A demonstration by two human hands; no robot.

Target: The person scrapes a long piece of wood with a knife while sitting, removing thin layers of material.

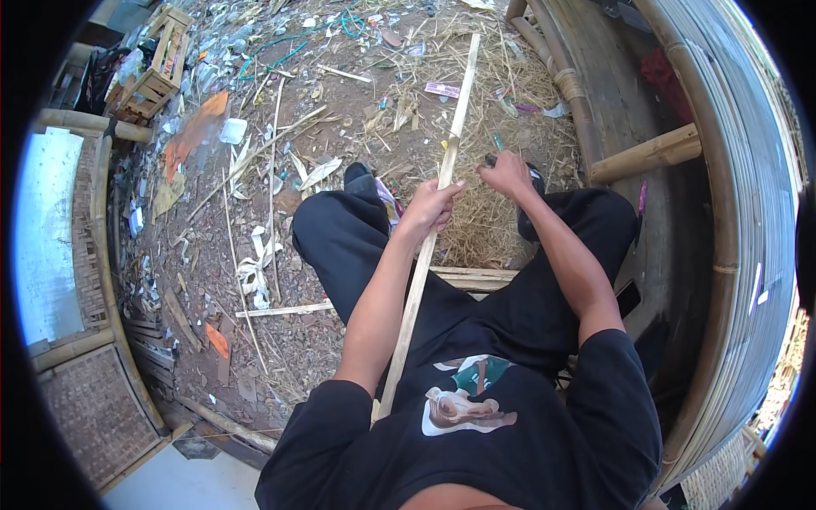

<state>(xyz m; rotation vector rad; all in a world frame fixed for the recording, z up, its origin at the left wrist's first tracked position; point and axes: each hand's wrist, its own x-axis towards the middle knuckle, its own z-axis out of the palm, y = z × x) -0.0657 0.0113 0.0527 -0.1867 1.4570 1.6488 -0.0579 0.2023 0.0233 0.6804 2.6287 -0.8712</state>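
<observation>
A long, pale split-bamboo strip [463, 93] runs from beside my left side up past my knees, tilted slightly right at its far end. My left hand [431, 206] is closed round it near the middle, thumb pointing right. A darker node shows on the strip just beyond that hand. To the right and a little farther away, my right hand [508, 177] is closed, apart from the strip. Something small and dark shows at its fingertips, with a greenish bit just beyond; what it grips is too small to make out.
Straw shavings [484, 225] cover the ground between my feet. Thin sticks [274, 187] and litter lie to the left, with a wooden crate [157, 68] at the far left. A bamboo-framed bench [642, 157] stands close on my right, and a woven panel [93, 391] at left.
</observation>
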